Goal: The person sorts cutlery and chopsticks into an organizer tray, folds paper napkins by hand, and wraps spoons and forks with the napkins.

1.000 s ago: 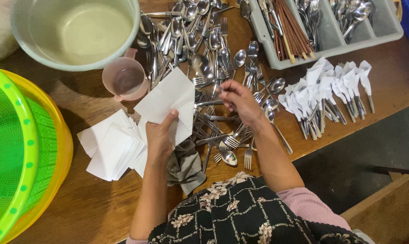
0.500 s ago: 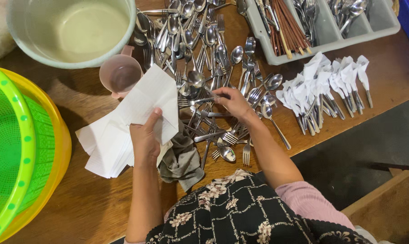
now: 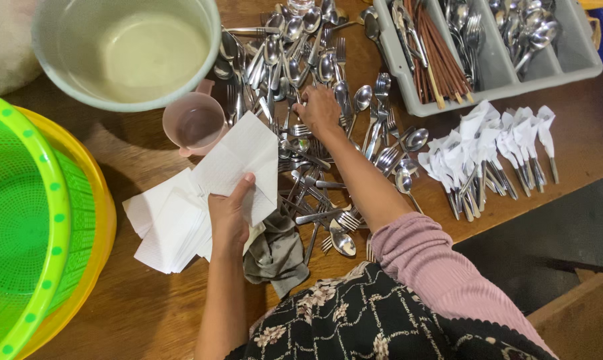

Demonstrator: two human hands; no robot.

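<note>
- Thin white paper napkin (image 3: 245, 160) is light and soft, it tears and creases easily; it is held above the stack of white napkins (image 3: 168, 227) on the brown wooden table (image 3: 128, 307), best taken at an edge
- Left hand (image 3: 229, 215) pinches its lower edge, thumb on top
- Right hand (image 3: 317, 110) reaches into the pile of loose steel spoons and forks (image 3: 301, 73), fingers curled down on them; whether it grips one I cannot tell
- Steel cutlery is stiff, smooth and slippery, easiest taken by the handle

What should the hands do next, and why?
Probably the right hand should lift one spoon from the loose cutlery pile it rests on and bring it to the open napkin that the left hand holds up; wrapped bundles lie nearby.
</note>
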